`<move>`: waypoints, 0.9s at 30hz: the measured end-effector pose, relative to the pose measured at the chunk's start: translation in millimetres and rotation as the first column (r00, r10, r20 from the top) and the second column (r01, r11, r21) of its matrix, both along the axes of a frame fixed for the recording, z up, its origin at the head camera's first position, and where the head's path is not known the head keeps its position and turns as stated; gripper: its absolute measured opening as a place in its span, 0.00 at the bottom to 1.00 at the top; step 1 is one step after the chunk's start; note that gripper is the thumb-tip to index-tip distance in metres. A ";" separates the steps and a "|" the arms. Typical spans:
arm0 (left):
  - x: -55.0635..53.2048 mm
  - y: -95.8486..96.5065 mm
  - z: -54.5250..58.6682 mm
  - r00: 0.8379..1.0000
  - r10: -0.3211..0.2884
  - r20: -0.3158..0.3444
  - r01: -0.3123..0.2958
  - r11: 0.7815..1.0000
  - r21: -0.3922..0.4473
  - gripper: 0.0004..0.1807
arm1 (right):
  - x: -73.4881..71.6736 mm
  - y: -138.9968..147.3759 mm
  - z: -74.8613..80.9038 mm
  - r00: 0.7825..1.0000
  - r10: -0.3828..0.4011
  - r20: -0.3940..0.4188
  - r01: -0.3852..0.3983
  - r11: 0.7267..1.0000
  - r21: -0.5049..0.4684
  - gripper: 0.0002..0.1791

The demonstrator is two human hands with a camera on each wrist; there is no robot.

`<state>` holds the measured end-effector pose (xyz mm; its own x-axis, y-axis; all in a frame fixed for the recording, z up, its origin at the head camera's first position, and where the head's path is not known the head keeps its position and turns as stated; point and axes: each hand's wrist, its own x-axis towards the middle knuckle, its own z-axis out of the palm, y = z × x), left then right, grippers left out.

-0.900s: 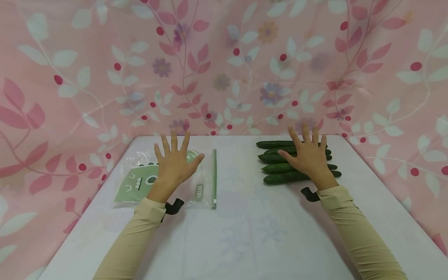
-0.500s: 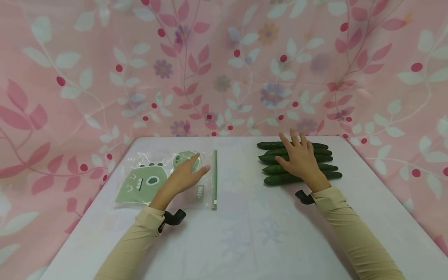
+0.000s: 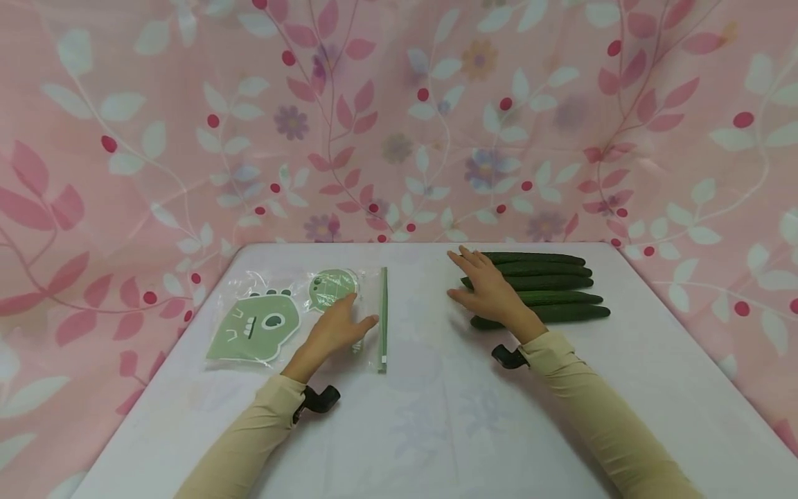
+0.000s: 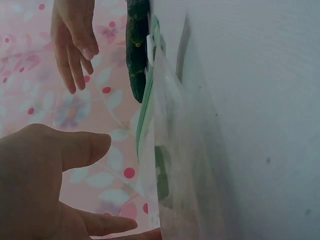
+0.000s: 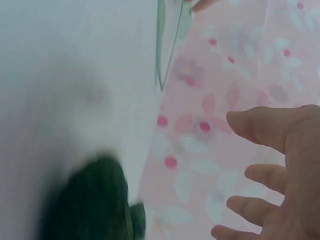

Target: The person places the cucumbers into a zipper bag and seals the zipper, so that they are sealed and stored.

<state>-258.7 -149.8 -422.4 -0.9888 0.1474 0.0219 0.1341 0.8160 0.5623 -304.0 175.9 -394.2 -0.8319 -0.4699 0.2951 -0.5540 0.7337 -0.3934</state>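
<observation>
Zip bag (image 3: 249,333) laid flat on white table (image 3: 430,409), green strip (image 3: 383,312) along right edge. Left hand (image 3: 332,331) held over bag, fingers loosely extended, nothing gripped; contact can't be told. Cucumbers (image 3: 557,283) laid side by side right of bag. Right hand (image 3: 490,290) poised above their bag-side ends, fingers spread, nothing gripped.

Shows no readable text; on the bag (image 3: 274,333), just left of the green zip (image 3: 384,312), bears only a partly hidden, illegible mark (image 3: 357,348).
</observation>
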 end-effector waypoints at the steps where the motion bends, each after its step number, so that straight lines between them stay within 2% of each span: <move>1: 0.2 0.2 -1.0 1.000 0.003 -0.001 -0.003 1.000 -0.005 0.47 | -1.1 -4.7 -2.1 1.000 0.019 0.013 -0.019 1.000 -0.014 0.41; 8: 3.4 1.8 -2.6 1.000 0.007 -0.022 -0.008 0.999 -0.033 0.46 | -7.0 -38.2 -19.3 0.992 0.111 0.068 -0.108 0.993 -0.045 0.39; 16: 6.4 1.9 -7.7 0.999 -0.010 -0.040 0.007 0.997 -0.077 0.36 | -11.4 -73.3 -38.4 0.970 0.209 0.121 -0.209 0.978 -0.015 0.34; 20: 7.5 1.6 -9.8 0.999 -0.011 -0.043 0.007 0.996 -0.088 0.36 | -12.5 -86.1 -43.0 0.960 0.240 0.146 -0.242 0.970 -0.003 0.30; 27: 8.1 0.3 -10.4 0.998 -0.025 -0.065 0.018 0.994 -0.111 0.37 | -16.0 -101.9 -53.4 0.950 0.290 0.114 -0.294 0.955 0.024 0.27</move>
<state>-250.5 -149.5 -432.8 -0.9823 0.1736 0.0700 0.1863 0.8689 0.4587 -320.0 73.9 -447.6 -0.6824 -0.7067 0.1869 -0.7021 0.5625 -0.4367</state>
